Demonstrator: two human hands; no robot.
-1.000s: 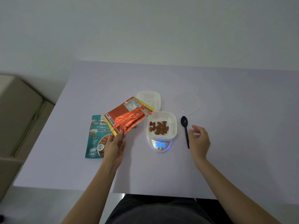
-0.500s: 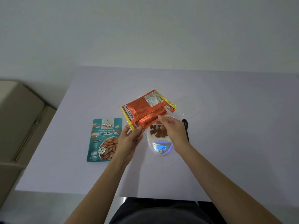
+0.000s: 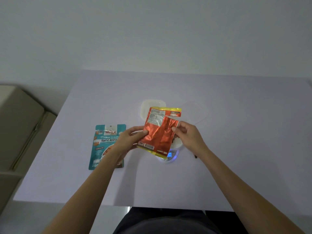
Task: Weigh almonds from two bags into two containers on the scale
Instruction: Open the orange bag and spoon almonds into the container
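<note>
Both hands hold an orange foil almond bag [image 3: 159, 132] upright above the scale. My left hand [image 3: 130, 139] grips its left edge. My right hand [image 3: 187, 134] pinches its right edge near the top. The bag hides most of the white scale [image 3: 168, 157], whose blue display shows below it, and of the white container [image 3: 178, 143] on the scale. A second white container [image 3: 152, 107] stands behind the bag. A teal roasted almonds bag [image 3: 105, 144] lies flat on the table to the left, partly under my left wrist.
A clear lid [image 3: 197, 112] lies at the back right of the scale. The tip of a black spoon [image 3: 195, 156] shows under my right forearm. The lilac table [image 3: 244, 149] ends at a front edge near me. A beige sofa [image 3: 18, 129] stands at the left.
The orange bag has turned from a slanted hold to upright over the scale. My right hand, which came over from the spoon, now pinches the bag's right edge.
</note>
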